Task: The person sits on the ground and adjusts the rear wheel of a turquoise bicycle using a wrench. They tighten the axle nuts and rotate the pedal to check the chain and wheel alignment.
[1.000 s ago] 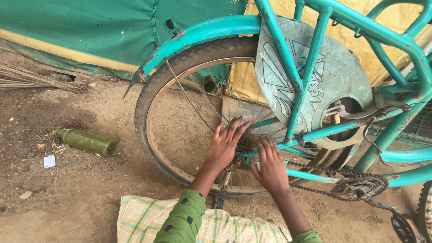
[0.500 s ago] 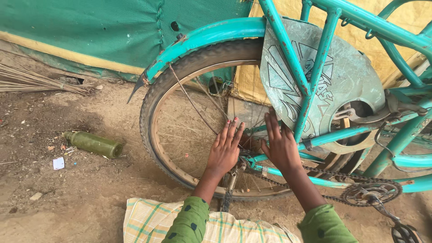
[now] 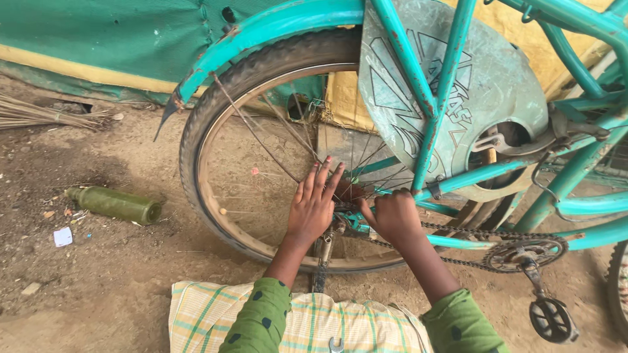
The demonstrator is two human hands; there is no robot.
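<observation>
A teal bicycle stands on dirt ground, its rear wheel [image 3: 216, 117] in front of me with a teal mudguard [image 3: 261, 36] over it. My left hand [image 3: 313, 206] lies flat with fingers spread against the spokes beside the hub [image 3: 350, 196]. My right hand [image 3: 391, 216] is curled around something at the hub by the teal frame stay; what it grips is hidden. The chain [image 3: 471, 232] runs right to the chainring [image 3: 523, 253] and pedal [image 3: 553, 319]. Both sleeves are green with dark dots.
A green bottle [image 3: 118, 204] lies on the dirt at left. A checked cloth [image 3: 203, 314] is spread below my arms with a wrench [image 3: 335, 344] on it. A broom of dry sticks [image 3: 39, 114] and a green tarp [image 3: 98, 39] are behind.
The view has moved closer to the wheel. My right hand has gone from open fingers on the spokes to curled at the hub. My left hand stays spread.
</observation>
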